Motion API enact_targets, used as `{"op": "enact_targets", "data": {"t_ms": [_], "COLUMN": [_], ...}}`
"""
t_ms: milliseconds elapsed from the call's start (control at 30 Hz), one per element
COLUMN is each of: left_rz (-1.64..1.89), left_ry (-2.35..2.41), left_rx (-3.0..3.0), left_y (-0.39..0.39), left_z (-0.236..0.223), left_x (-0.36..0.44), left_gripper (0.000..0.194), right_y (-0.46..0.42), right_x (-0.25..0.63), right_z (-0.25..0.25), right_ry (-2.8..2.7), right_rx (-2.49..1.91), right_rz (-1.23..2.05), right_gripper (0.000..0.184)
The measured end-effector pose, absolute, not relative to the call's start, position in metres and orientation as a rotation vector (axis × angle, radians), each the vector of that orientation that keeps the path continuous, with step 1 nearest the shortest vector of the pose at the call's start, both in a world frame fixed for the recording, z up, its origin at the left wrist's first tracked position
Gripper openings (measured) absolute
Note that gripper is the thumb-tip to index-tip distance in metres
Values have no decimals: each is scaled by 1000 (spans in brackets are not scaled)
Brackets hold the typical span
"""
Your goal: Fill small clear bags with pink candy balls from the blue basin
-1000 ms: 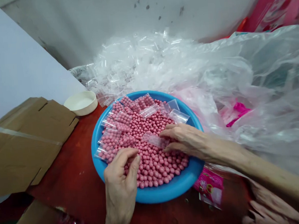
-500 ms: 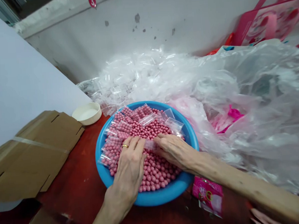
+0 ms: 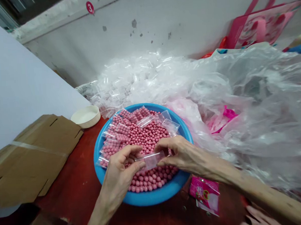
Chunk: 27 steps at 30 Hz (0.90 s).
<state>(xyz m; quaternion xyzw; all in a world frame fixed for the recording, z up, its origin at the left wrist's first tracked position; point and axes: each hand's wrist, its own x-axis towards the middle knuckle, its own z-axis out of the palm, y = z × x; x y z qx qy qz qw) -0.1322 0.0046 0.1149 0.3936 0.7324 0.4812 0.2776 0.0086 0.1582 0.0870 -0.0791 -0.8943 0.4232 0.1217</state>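
Between my two hands is a small clear plastic box (image 3: 150, 161), held just above the pink beads (image 3: 147, 183). My left hand (image 3: 120, 168) pinches its left end with thumb and fingers. At the other end, my right hand (image 3: 174, 151) grips it in the same way. Below sits a blue basin (image 3: 151, 201) full of the round pink beads. Several clear boxes packed with beads (image 3: 110, 147) lie along the basin's left and far side. More clear boxes (image 3: 170, 125) rest on the beads at the right; whether they hold any is hard to tell.
Behind the basin heaps a pile of clear plastic boxes and bags (image 3: 138, 79). A white round dish (image 3: 86, 117) and folded cardboard (image 3: 38, 153) are at the left. A pink printed packet (image 3: 205, 194) lies by the basin's front right on the red table (image 3: 73, 185).
Both hands have lifted the clear box out of the beads, slightly toward me. My left fingers, earlier flat over the beads, now pinch its end. The view has shifted a little.
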Motion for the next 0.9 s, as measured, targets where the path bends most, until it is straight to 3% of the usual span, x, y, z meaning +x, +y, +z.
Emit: {"op": "enact_targets", "data": {"t_ms": [133,333,500,667,900], "left_rz": [1301,1296,1440,1456,1528], "left_ry": [2125,1969,1987,2041,2126], "left_rx": [1315,985,806,729,788], "left_y": [-1,-5,-14,-28,-40], "left_z": [117,114,111,114,120], "left_x": [-131,-126,-116,-113,-134], "left_gripper": [26,15,16,16,21], "right_y": [149,150,140,130,138], "right_x": [2,-2,1,2,6], "right_z": [92,99,104,104,98], "right_ry": [-2660,-2570,-2576,-2555,-2478], "right_rx": [-212,-236,-261,-208,-422], "right_rz": [1093,1296,1352,1560,1365], "right_gripper": [8,12,7,15,13]}}
